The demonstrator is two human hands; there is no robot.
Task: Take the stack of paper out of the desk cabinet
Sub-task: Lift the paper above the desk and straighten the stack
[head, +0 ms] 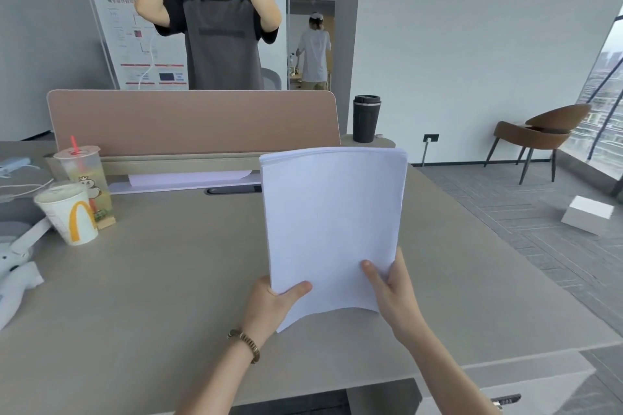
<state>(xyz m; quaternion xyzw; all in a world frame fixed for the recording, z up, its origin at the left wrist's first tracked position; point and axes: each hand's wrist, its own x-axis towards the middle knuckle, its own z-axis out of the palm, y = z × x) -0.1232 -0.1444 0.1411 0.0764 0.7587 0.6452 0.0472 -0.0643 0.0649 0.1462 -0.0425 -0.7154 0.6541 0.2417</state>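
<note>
While both hands grip it from below, the stack of paper (332,222) stands nearly upright above the surface (161,280), its blank white face turned toward the person holding it and its lower edge bowed upward between the two grips. The left hand (271,305) is closed on the bottom left corner, thumb laid across the front of the sheets, with a beaded bracelet (245,344) on that wrist. The right hand (392,293) is closed on the bottom right corner, thumb on the front and fingers behind the pages. The stack is clear of the desk cabinet (505,391), whose pale front shows below the surface edge at lower right; whether the paper's lower edge touches the surface cannot be told. At the left of the surface stand a paper cup (69,217) with a yellow arch logo and, just behind it, a clear plastic cup (84,172) with a red straw. A tan divider panel (192,121) runs along the far edge, with a dark travel mug (366,118) standing near its right end. Beyond the panel another person in a grey shirt (219,40) stands with both arms raised to the head. A brown chair (539,135) sits by the window, and a white box (588,214) lies on the floor.
</note>
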